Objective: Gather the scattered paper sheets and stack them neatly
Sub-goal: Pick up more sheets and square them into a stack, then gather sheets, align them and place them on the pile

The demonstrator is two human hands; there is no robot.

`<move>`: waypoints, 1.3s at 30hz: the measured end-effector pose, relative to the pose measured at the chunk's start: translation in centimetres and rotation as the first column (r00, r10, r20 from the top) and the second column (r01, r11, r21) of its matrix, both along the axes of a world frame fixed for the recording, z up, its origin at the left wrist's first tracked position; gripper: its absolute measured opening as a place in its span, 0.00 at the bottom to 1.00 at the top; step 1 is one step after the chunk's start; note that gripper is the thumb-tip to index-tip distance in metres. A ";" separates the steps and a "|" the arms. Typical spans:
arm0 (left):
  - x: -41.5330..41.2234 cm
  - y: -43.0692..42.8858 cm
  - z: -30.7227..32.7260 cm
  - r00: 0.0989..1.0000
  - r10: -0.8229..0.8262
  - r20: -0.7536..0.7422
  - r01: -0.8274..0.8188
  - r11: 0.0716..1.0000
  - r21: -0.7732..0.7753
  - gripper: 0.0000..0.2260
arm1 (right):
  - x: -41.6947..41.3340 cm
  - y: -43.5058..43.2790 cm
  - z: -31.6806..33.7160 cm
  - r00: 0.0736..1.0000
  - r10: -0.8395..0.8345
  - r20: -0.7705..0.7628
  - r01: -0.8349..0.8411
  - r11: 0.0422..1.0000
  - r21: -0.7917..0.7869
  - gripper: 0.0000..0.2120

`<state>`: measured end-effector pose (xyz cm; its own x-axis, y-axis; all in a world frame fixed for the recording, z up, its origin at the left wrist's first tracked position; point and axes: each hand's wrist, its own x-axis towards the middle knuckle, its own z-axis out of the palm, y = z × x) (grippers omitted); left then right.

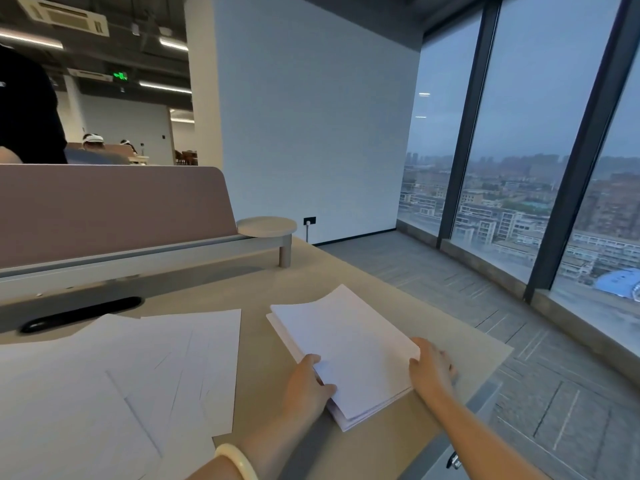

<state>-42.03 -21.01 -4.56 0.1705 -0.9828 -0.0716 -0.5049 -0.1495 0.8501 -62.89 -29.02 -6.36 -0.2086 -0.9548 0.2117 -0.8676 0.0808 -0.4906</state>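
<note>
Here is the stack of paper (346, 344): plain white sheets, blank on top, lying at an angle on the beige desk (270, 296) near its right edge. It is a thick pile. The layered edges show along the near side, slightly stepped rather than flush, and the far corner of the top sheet lifts in a soft curl.

To the left, well apart from the pile, the loose sheets (138, 375) are fanned over one another in a broad white overlap. White on white, so it is hard to count them, and the spread runs off the left and bottom of the view.

Both arms are cut off at the bottom edge too, with a pale bangle (239, 462) on the left wrist.

Now the hold. The left grip (306, 386) sits at the pile's near left corner. One digit lies over the top sheet and another runs along the left edge, with the rest tucked out of sight, so it reads as a pinch on that corner. The right grip (431, 370) is at the near right corner, thumb touching the top edge and fingers curled down against the side of the pile. Whether they reach underneath cannot be made out.

So the pile lies between the two, its near end bracketed on both sides and its far end free on the desk.
</note>
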 end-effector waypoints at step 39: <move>7.4 5.1 4.5 0.900 0.222 -0.376 -0.286 0.950 -0.123 0.22 | 11.3 5.8 4.2 0.911 0.370 0.184 -0.319 0.913 -0.253 0.21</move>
